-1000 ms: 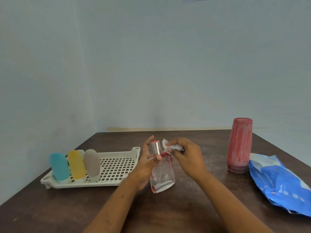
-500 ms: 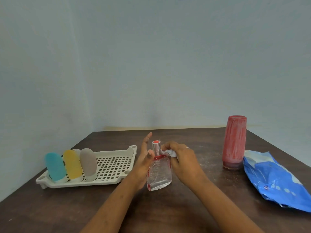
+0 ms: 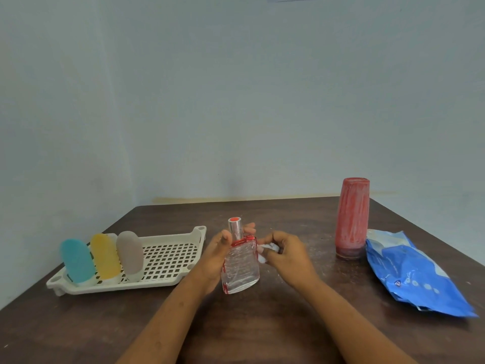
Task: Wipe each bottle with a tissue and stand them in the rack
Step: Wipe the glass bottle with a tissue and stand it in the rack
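Your left hand (image 3: 214, 254) grips the clear glass bottle (image 3: 241, 267) from its left side, thumb in front and fingertips behind the neck. Your right hand (image 3: 287, 254) pinches a crumpled tissue (image 3: 271, 246) against the bottle's right shoulder. The bottle leans slightly, low over the table (image 3: 262, 324); whether it touches, I cannot tell. It looks rigid, smooth and breakable, probably slippery, so hold the flat body, not the cap. The rack (image 3: 168, 258) lies near, to your left.

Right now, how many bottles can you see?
5: teal bottle, yellow bottle, grey bottle in the rack; clear bottle in the left hand; red bottle beside the blue packet. None seems hidden.
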